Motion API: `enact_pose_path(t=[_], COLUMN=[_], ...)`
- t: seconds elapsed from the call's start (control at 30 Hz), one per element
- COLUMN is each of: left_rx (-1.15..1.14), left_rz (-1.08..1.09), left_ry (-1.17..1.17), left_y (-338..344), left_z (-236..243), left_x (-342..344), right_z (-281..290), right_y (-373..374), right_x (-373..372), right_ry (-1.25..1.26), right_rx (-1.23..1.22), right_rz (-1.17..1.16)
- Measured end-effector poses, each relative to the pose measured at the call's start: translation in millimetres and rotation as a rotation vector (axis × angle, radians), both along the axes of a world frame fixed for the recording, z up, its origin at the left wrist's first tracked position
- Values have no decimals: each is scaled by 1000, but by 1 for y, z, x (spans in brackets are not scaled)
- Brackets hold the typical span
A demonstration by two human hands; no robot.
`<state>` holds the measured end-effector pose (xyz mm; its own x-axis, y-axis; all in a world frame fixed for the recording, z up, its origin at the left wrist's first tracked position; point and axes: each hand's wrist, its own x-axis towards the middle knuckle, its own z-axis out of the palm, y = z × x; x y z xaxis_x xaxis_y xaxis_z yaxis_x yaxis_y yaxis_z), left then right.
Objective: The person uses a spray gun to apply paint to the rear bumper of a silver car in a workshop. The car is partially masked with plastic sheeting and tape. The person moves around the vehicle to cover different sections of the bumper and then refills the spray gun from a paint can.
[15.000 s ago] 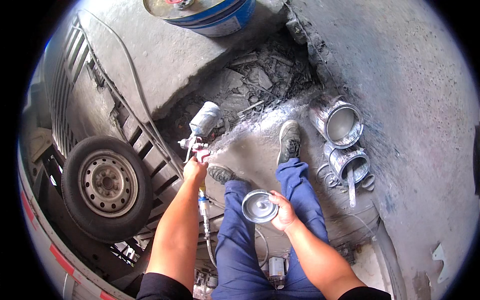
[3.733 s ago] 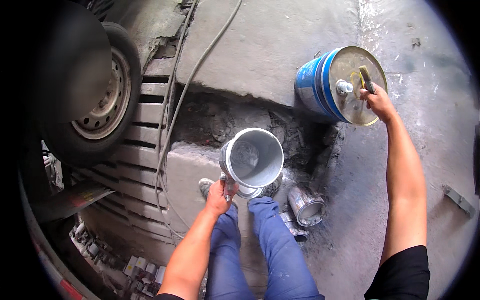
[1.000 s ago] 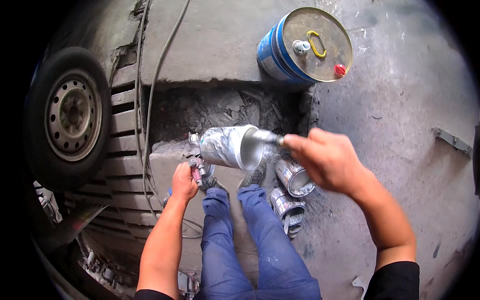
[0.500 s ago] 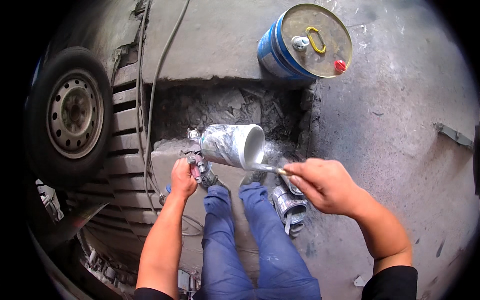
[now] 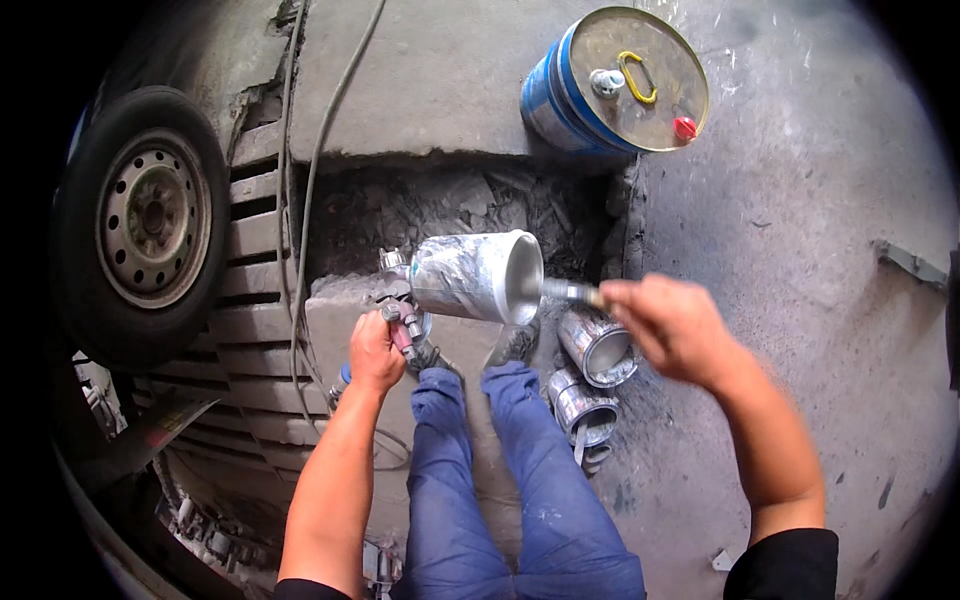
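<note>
My left hand is closed round a paint spray gun with reddish and metal parts. Its large silver-smeared paint cup lies tipped sideways, its open mouth facing right. In my right hand, slightly blurred, the fingers grip a paint brush. The metal ferrule shows outside the cup mouth, while the bristles reach into the opening and are mostly hidden. Below the brush, two paint-stained cans lie by my right foot: an upper can and a lower can with a pale stick at its mouth.
Ahead lies a rubble-filled pit with a broken concrete edge. A blue drum stands beyond it to the right. At left are a wheel with a tyre, floor slats and trailing hoses. A grey strip lies far right.
The brush and my right hand have moved up and slightly right, away from the cup's lower rim. The spray gun and cup have shifted a little up and right, uncovering more of the upper can.
</note>
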<state>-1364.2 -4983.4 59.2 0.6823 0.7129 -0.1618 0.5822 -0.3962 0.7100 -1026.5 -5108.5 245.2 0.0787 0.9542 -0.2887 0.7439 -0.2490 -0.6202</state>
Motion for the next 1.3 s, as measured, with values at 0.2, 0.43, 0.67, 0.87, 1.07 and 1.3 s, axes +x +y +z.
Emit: enact_pose_path(t=[0.2,0.43,0.67,0.87,1.07,1.3], left_rx=[-24,-89,-134,-203,-236,-210], left_rz=[1,-32,-85,-77,-91,-123], left_ry=[39,80,87,117,92,56], left_y=[-10,-16,-18,-17,-22,-20], left_z=[2,5,4,5,8,12], left_x=[-3,0,1,2,0,4], right_z=[19,10,-8,-23,-14,-46], right_y=[25,6,-8,8,25,16], right_x=[2,-7,-14,-3,1,-22], right_ry=[-19,232,48,-151,-10,2], right_rx=[74,53,-49,16,167,-198], right_rz=[-40,-40,142,118,71,269])
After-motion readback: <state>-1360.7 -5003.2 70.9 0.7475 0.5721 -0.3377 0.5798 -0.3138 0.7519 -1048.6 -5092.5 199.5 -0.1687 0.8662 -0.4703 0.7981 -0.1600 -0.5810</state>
